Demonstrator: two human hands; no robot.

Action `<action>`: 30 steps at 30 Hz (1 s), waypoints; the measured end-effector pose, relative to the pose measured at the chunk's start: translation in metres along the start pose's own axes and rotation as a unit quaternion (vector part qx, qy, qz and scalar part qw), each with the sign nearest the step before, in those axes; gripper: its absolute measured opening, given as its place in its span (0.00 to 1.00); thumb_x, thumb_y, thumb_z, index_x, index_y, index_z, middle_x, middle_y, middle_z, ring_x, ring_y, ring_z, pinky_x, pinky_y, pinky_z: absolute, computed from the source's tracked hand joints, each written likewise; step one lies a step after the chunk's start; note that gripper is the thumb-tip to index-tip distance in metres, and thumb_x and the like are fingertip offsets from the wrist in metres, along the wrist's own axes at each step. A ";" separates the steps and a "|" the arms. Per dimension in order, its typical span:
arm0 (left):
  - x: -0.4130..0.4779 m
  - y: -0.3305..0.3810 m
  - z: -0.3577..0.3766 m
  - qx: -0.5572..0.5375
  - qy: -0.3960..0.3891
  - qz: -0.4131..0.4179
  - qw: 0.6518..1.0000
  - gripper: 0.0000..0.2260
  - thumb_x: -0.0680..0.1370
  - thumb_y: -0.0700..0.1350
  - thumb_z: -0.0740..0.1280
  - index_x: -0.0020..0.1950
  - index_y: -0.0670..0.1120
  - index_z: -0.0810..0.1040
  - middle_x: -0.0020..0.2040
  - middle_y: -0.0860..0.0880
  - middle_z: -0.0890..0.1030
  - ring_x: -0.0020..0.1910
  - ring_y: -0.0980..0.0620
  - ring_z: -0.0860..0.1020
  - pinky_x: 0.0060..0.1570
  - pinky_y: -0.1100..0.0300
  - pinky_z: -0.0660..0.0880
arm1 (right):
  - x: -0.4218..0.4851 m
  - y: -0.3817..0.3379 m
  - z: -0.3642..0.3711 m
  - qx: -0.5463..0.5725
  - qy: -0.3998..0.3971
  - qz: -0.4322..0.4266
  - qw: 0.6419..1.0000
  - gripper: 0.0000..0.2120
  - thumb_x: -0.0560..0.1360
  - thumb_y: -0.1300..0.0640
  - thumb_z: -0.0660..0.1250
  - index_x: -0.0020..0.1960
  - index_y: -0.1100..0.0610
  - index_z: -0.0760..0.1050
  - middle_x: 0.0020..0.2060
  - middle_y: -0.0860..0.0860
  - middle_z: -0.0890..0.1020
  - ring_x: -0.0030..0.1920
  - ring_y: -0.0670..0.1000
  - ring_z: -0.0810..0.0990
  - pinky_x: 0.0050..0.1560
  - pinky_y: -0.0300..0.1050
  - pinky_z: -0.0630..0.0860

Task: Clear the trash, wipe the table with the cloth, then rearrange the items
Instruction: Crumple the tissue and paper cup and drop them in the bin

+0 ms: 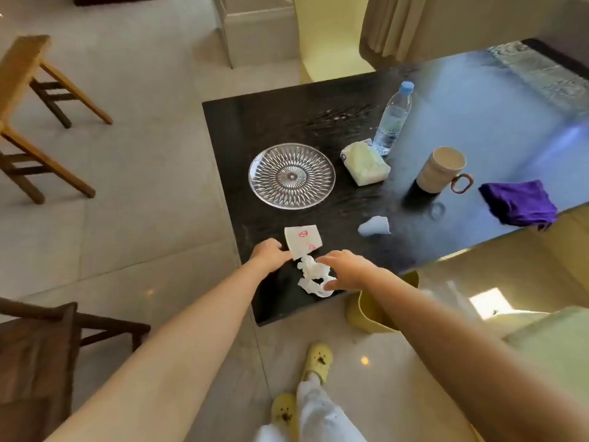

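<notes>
trash phase, nothing cleared yet by my read. crumpled tissue (314,277) lies at the table's (255,122) near edge, between both hands, long axis running away from me. right hand (349,271) is nearer: fingers apart, tips touching the tissue's right side, not clamped. left hand (271,255) sits just left, fingers curled on the corner of the torn paper cup piece (302,240); can't tell if it's pinched. another scrap (374,225) lies further right. yellow bin (373,314) on the floor below the right arm. purple cloth (518,202) untouched, far right.

Pale tiled floor (134,193), wooden stools (35,100)
</notes>
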State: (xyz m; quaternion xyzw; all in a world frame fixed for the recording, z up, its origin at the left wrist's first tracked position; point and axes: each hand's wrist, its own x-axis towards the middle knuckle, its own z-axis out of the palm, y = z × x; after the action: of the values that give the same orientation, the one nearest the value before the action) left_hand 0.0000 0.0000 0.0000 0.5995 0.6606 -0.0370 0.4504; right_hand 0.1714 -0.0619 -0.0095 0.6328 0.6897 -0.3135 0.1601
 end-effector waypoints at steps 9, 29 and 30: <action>0.040 0.016 0.026 -0.210 0.080 -0.125 0.966 0.10 0.75 0.45 0.67 0.55 0.43 0.80 0.52 0.44 0.80 0.48 0.47 0.78 0.53 0.53 0.79 | 0.035 0.004 0.039 -0.078 0.117 -0.087 0.986 0.24 0.76 0.56 0.64 0.69 0.53 0.63 0.64 0.54 0.71 0.63 0.57 0.69 0.61 0.51 0.70; 0.056 0.028 -0.028 -0.052 0.185 0.130 0.973 0.05 0.77 0.39 0.64 0.50 0.40 0.77 0.65 0.47 0.68 0.53 0.55 0.69 0.51 0.64 0.67 | 0.041 0.025 -0.026 0.323 0.264 0.076 0.906 0.14 0.77 0.58 0.64 0.62 0.56 0.76 0.55 0.54 0.77 0.49 0.46 0.73 0.50 0.38 0.68; 0.055 0.026 -0.030 -0.031 0.177 0.156 0.971 0.05 0.77 0.38 0.64 0.50 0.40 0.77 0.65 0.47 0.69 0.54 0.55 0.69 0.51 0.64 0.67 | 0.040 0.026 -0.035 0.330 0.284 0.079 0.897 0.14 0.77 0.58 0.63 0.62 0.56 0.76 0.56 0.54 0.77 0.49 0.45 0.72 0.50 0.38 0.67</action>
State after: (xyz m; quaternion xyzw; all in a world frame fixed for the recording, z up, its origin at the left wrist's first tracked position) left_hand 0.0118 0.0669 -0.0050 0.6779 0.6293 0.1608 0.3443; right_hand 0.1966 -0.0090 -0.0137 0.7639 0.5106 -0.3164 -0.2359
